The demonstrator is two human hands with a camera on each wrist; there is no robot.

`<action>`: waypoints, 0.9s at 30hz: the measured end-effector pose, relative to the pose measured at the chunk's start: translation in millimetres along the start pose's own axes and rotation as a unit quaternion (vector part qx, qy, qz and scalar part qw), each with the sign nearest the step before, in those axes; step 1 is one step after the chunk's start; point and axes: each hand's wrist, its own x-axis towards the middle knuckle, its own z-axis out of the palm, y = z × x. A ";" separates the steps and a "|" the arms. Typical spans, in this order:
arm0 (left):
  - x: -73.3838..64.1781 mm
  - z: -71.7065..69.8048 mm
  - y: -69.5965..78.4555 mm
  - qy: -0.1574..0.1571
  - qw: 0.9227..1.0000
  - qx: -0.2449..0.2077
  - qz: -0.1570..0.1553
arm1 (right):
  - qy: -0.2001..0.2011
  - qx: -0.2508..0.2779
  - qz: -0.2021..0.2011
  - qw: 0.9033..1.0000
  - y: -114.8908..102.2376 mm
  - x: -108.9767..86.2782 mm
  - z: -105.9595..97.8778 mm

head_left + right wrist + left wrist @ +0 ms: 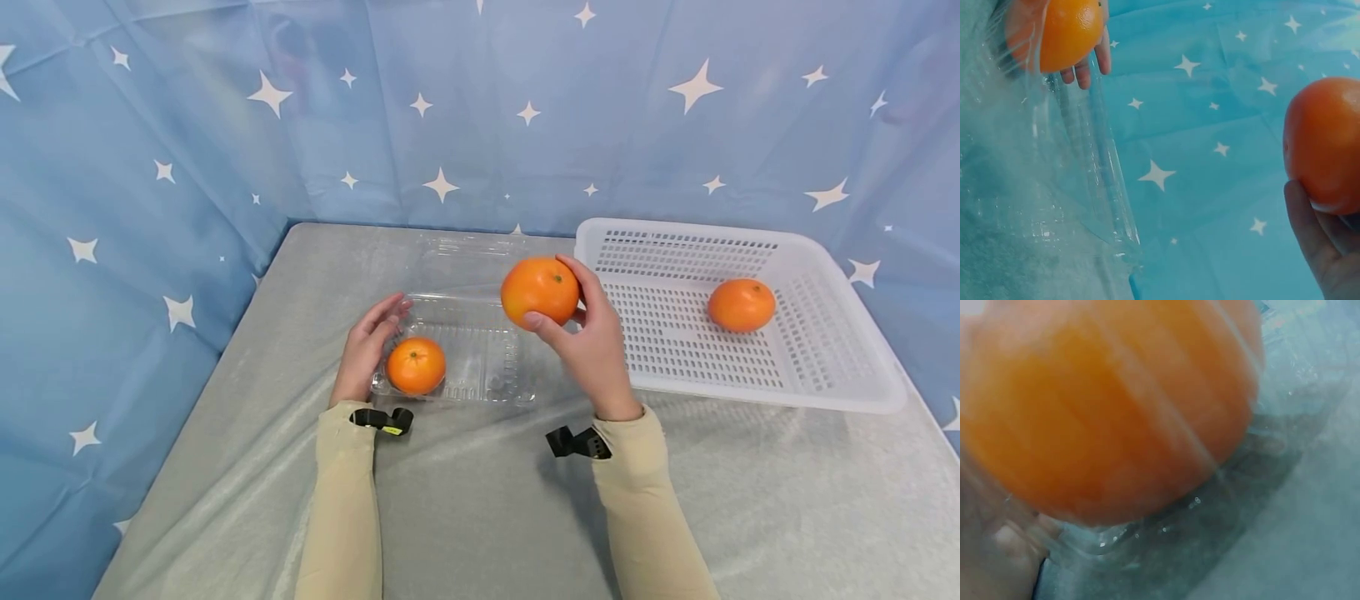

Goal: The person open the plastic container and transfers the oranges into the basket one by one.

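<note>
My right hand [596,346] holds an orange [538,291] between thumb and fingers, raised over the right end of a clear plastic clamshell box [483,354]. In the right wrist view, that held orange [1329,147] appears at the right edge. Along the box's left side lies my left hand [367,346], fingertips at the rim. Another orange [416,366] sits inside the box at its near left corner, close beside the left hand; it fills much of the left wrist view, seen through the clear wall. Extended fingers [1083,74] of the left hand show below this orange in the right wrist view.
To the right stands a white perforated plastic basket [667,379] with one orange [742,305] in it. The box's clear lid [468,254] lies opened toward the back. A grey cloth [480,517] covers the table, and a blue star-patterned curtain [480,108] hangs behind and at the sides.
</note>
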 end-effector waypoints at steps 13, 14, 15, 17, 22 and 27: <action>-0.3 -0.8 -0.7 0.003 1.000 -0.007 -0.004 | -0.011 -0.011 0.022 1.000 4.2 2.1 -8.3; -0.2 -0.8 -0.5 0.003 1.000 -0.006 -0.004 | -0.010 -0.011 0.022 1.000 4.7 2.2 -9.1; -0.1 -0.7 -0.3 0.003 1.000 -0.006 -0.004 | -0.010 -0.010 0.023 1.000 5.0 2.2 -9.8; 0.1 -0.6 0.1 0.003 1.000 -0.005 -0.003 | -0.010 -0.009 0.025 1.000 5.5 2.1 -11.0; 0.8 -0.4 0.0 0.003 1.000 -0.003 -0.001 | -0.016 -0.003 0.028 0.999 6.0 1.7 -12.3; 1.0 0.0 -0.4 0.004 1.000 -0.004 -0.001 | -0.009 -0.010 0.027 1.000 5.0 2.3 -13.1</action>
